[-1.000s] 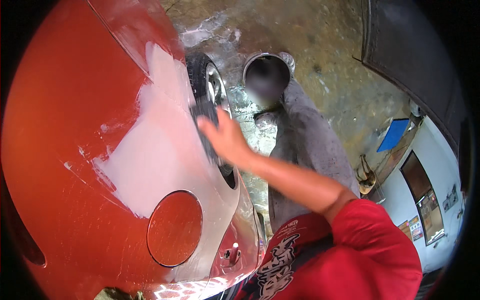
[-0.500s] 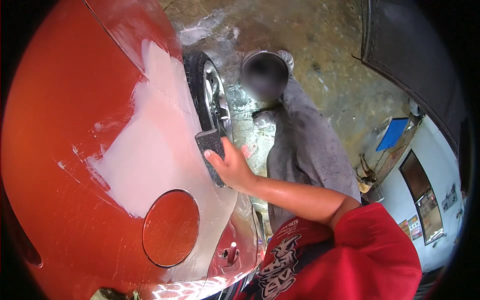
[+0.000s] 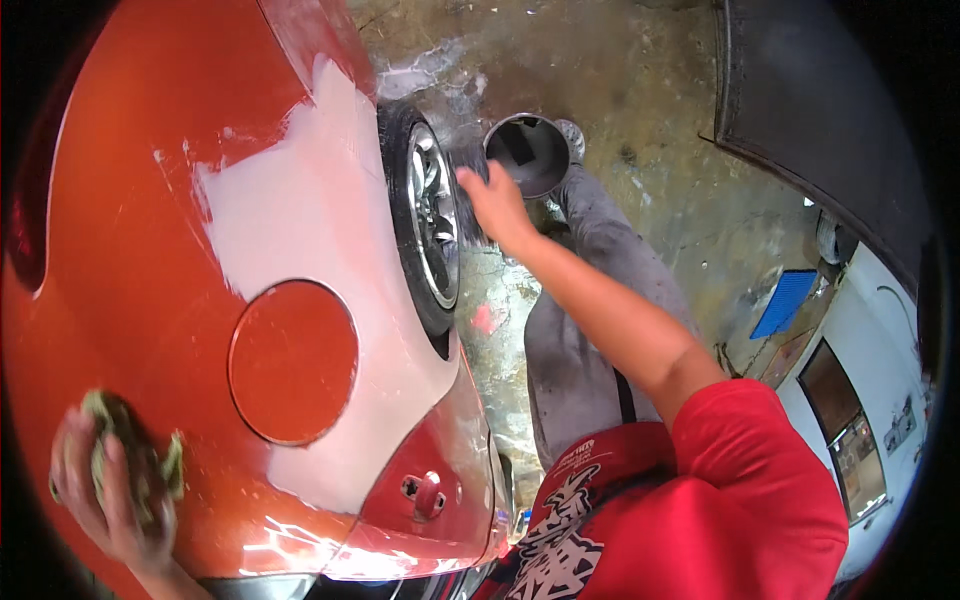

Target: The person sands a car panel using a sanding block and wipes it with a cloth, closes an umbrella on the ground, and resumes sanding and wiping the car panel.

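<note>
My right hand [image 3: 500,212] grips a dark sanding block [image 3: 468,195], smeared by motion, between the car's wheel [image 3: 425,215] and a round bucket [image 3: 553,165]. It is off the car body. At the lower left, my left hand [image 3: 112,500] is closed on a yellowish-green cloth [image 3: 150,470] against the orange car panel [image 3: 140,330]. A pale filler patch [image 3: 290,215] spreads over the panel above the wheel and around the round fuel door [image 3: 293,362]. Inside the bucket lies a dark rectangular piece.
A red tail light area [image 3: 425,480] with an uncovered socket lies at the car's corner. My legs [image 3: 580,370] stand beside the car on a stained concrete floor [image 3: 630,100]. To the right are a blue mat [image 3: 783,303], a dark vehicle panel [image 3: 810,110] and a pale wall [image 3: 890,340].
My right hand has left the filler patch with the sanding block and moved up toward the bucket. My left hand has come into view at lower left with the cloth. The view has shifted.
</note>
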Demonstrator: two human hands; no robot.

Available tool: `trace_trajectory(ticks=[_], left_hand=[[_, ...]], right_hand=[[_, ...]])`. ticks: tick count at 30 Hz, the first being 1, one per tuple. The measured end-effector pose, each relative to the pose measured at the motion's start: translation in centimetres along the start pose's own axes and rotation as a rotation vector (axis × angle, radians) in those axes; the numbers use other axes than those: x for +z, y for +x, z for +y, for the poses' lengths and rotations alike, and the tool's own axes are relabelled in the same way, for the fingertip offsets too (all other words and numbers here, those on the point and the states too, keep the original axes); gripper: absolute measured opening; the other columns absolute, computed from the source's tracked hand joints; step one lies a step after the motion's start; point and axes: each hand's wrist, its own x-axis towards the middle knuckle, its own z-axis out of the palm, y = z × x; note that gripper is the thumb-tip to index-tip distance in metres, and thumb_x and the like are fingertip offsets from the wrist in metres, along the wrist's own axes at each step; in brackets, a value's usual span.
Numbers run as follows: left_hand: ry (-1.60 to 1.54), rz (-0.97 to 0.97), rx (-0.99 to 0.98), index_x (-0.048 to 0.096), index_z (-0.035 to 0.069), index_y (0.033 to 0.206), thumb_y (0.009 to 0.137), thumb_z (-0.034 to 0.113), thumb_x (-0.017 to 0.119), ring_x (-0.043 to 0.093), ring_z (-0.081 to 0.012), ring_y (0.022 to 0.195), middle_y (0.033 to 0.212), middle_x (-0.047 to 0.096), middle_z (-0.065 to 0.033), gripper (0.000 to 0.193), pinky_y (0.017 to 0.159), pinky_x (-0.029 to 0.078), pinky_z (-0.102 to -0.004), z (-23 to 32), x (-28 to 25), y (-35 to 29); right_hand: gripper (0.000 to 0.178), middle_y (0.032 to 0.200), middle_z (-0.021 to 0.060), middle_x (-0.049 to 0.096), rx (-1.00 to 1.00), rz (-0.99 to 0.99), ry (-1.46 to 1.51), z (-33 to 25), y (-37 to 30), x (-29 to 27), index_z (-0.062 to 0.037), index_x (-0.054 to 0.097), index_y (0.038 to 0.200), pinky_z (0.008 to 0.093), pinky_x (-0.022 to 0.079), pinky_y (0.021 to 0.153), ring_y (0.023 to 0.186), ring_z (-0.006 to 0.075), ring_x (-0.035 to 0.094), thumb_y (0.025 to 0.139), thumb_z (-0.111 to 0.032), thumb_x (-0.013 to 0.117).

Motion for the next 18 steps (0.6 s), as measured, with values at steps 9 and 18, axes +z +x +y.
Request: trace_trajectory(ticks=[9, 18], left_hand=[[-0.007, 0.240, -0.348, 0.063, 0.010, 0.126, 0.070, -0.007, 0.069, 0.057, -0.0340, 0.122, 0.133, 0.059, -0.0154, 0.058, 0.102, 0.046, -0.0435, 6.7, 2.4, 3.7], [-0.130, 0.327, -0.846, 0.074, 0.018, 0.103, 0.072, 0.001, 0.072, 0.049, -0.0321, 0.125, 0.129, 0.060, -0.0074, 0.036, 0.108, 0.036, -0.0477, 30.5, 19.6, 10.0]], right_hand=[[0.044, 0.093, 0.0217, 0.069, 0.111, -0.203, -0.148, 6.0, -7.4, -8.5, 0.0026, 0.061, 0.107, 0.0402, 0.049, 0.081, 0.087, 0.0319, 0.066, 0.091, -0.039, 0.063], [0.039, 0.092, 0.0143, 0.068, 0.051, -0.174, -0.227, 9.7, 4.1, -15.1, 0.0011, 0.061, 0.105, 0.0360, 0.048, 0.078, 0.083, 0.0211, 0.062, 0.094, -0.036, 0.064]])
